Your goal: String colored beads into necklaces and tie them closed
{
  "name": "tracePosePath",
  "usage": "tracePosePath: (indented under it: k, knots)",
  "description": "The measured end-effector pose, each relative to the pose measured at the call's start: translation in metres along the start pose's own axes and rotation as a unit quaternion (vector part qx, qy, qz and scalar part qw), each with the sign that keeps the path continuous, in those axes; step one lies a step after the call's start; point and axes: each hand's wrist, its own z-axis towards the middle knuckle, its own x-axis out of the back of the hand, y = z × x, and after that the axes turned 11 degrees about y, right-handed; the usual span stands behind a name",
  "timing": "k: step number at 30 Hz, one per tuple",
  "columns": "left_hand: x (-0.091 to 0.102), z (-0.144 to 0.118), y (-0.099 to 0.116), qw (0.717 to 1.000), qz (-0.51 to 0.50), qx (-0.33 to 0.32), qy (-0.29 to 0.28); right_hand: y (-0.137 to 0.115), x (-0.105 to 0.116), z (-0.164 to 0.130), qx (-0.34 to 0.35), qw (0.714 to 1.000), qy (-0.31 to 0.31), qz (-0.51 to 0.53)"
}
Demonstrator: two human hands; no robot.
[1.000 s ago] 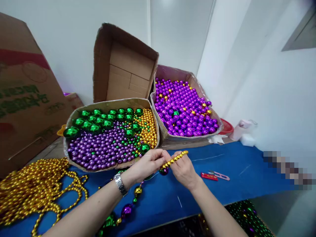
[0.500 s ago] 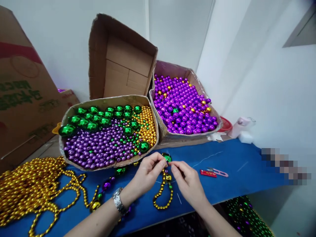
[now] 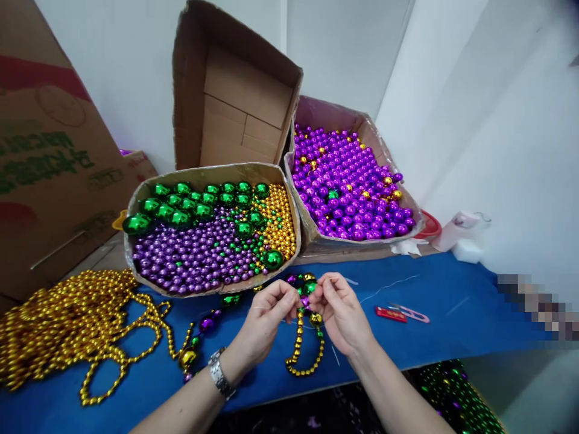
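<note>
My left hand [image 3: 274, 310] is closed in a pinch, and a thin clear thread [image 3: 260, 308] shows at its fingers. Close beside it, my right hand [image 3: 340, 310] is also pinched, its fingertips in front of a shiny green bead [image 3: 310, 288]; what they grip is too small to make out. Just behind and between the fingertips lies a cluster of purple, green and gold beads. From it a loop of small gold beads [image 3: 296, 355] hangs down over the blue cloth [image 3: 353, 374]. A metal watch [image 3: 220, 375] circles my left wrist.
A cardboard box [image 3: 289, 238] holds green, purple and gold beads; another box [image 3: 357, 238] holds mostly purple ones. Gold bead strands [image 3: 67, 325] pile up at left. Thread snips [image 3: 414, 313] and a red object [image 3: 390, 314] lie at right. Green strands [image 3: 456, 398] sit below the table edge.
My hands have moved slightly apart, uncovering more of the bead cluster between them. My right hand has turned and risen a little. The whole view has shifted with my head.
</note>
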Motion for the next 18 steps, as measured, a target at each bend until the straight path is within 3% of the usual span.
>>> tracePosePath:
  k: [6, 13, 18]
  knots:
    - [0.010, 0.006, -0.012, 0.988, -0.083, 0.129, -0.006, 0.015, 0.007, 0.010, -0.005, 0.998, -0.036, -0.048]
    - [0.013, 0.009, -0.007, 0.999, -0.008, 0.049, 0.022, 0.003, 0.009, 0.018, 0.025, 0.984, -0.132, -0.114]
    - [0.016, 0.009, -0.006, 0.999, 0.001, 0.034, -0.010, -0.005, 0.006, 0.023, 0.004, 0.969, -0.215, -0.122]
